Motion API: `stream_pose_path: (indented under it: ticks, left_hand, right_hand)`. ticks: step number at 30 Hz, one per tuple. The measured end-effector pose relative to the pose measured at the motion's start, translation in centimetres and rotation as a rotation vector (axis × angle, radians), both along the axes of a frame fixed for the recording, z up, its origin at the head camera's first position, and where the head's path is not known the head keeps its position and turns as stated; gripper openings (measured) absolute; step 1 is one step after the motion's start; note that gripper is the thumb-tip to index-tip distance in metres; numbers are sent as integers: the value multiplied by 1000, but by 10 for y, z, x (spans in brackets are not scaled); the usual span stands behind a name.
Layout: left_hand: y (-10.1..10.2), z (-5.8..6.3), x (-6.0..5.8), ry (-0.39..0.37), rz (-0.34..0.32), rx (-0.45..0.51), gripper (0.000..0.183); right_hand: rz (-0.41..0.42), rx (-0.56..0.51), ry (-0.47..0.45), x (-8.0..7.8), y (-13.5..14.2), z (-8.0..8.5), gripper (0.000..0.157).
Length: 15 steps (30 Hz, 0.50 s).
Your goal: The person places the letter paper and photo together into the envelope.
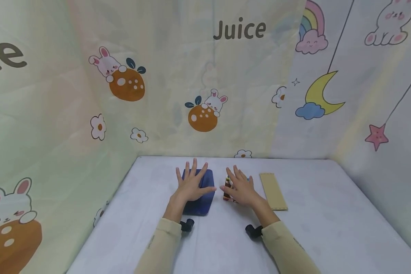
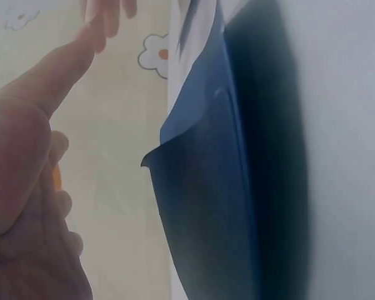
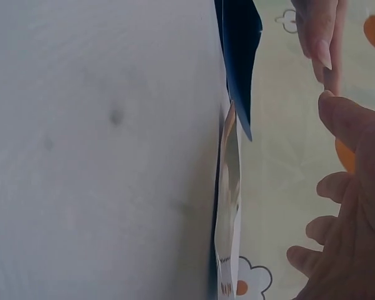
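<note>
My left hand (image 1: 190,187) hovers with spread fingers over a flat dark blue thing (image 1: 199,208), which looks like a pouch or folder. In the left wrist view, a loose flap lifts from this blue piece (image 2: 200,194), and the hand (image 2: 19,169) is apart from it. To the right, my right hand (image 1: 242,190) is spread over a small item with a colourful print (image 1: 227,187), mostly hidden beneath it. The right wrist view shows that thin, slightly bent item (image 3: 227,212) edge-on, with a gap to the hand (image 3: 362,181). Neither hand holds anything.
A tan rectangular strip (image 1: 274,192) lies on the white table (image 1: 236,243), right of the right hand. Printed cloth walls (image 1: 164,76) stand behind the table and at both sides. Each wrist wears a small black camera (image 1: 187,225).
</note>
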State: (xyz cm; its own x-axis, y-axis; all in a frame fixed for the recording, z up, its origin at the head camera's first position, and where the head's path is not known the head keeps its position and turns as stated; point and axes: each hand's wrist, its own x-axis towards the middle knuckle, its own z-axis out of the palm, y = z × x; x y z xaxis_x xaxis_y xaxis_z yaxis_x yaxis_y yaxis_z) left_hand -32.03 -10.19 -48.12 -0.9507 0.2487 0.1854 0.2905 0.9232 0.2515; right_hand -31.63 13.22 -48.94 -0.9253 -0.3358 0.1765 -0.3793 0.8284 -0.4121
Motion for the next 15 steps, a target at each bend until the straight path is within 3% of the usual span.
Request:
stream_pose_path:
  ticks: [8,15]
  left_hand:
    - [-10,-4,-3,-62,-7,2,100]
    - [-19,2,-3,-61,20,21,99]
  right_hand:
    - [29,-3,-22,-4,-17,4,82]
    - [56,-38,-24,-12,-35,9,84]
